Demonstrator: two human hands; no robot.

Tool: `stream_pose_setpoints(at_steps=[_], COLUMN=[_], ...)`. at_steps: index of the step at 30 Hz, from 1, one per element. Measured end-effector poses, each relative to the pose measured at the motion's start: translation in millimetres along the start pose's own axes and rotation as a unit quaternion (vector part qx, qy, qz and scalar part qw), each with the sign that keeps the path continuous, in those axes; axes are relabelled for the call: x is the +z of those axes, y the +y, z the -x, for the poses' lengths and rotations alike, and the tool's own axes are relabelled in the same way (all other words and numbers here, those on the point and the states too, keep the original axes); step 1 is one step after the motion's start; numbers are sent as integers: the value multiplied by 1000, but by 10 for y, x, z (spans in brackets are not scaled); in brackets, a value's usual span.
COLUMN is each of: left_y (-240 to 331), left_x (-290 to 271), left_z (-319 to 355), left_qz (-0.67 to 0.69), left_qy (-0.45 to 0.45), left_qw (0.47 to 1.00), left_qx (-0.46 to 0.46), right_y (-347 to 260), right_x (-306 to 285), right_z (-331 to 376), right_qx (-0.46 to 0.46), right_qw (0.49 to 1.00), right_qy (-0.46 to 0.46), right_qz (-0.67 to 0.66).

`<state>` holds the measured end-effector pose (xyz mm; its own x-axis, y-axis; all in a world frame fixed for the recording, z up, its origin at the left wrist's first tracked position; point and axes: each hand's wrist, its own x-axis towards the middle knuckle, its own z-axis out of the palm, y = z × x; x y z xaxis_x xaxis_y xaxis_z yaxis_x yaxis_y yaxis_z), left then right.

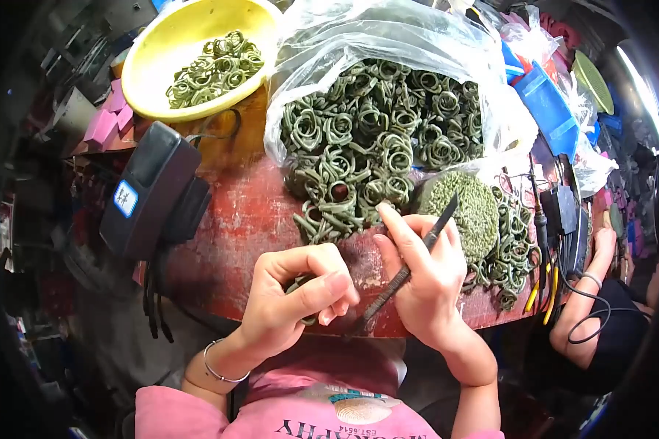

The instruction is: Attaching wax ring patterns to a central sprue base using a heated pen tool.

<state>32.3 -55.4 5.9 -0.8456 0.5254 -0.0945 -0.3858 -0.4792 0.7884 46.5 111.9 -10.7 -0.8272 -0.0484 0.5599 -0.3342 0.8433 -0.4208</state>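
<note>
Shirt print: on the pink shirt [190, 413] I see lettering, upside down in my view.
Device label: the dark device [154, 157] at left carries a white sticker [125, 198], blue-bordered, with dark characters.
Left fingers: left hand [293, 289] curled, thumb across forefinger, closed around green rings [297, 284], mostly hidden from me.
Right fingers: right hand [432, 274] grips a dark tool [397, 284]; thumb and forefinger apart, forefinger tip at the ring pile [340, 172]; contact I cannot tell.
Tool axis: diagonal; flat tip away and rightward, wrapped end toward the body and leftward.
Tool position: over the red tabletop [231, 241], near edge, right of the left hand.
</note>
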Motion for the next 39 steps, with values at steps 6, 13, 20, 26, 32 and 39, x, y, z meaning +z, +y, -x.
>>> stream_pose_setpoints(at_steps=[6,13,20,26,32,39], left_y=[-16,7,10,-22,-35,-42], left_x=[3,2,25,4,33,30], left_z=[-160,-241,-303,-331,-309,-345], left_qz=[-131,-120,-190,-193,-163,-205], left_qy=[-9,112,78,19,22,-32], left_qw=[991,984,979,981,986,978], left_qx=[24,62,5,-14,-28,13], right_y=[49,56,-35,3,1,21], right_x=[93,35,-228,-203,-189,-215], right_z=[-25,-111,-123,-82,-57,-73], right_qx=[-8,69,340,304,271,266], right_qw=[993,992,786,802,828,831], right_qy=[-52,27,-17,-7,10,13], right_qz=[105,-98,-517,-514,-490,-488])
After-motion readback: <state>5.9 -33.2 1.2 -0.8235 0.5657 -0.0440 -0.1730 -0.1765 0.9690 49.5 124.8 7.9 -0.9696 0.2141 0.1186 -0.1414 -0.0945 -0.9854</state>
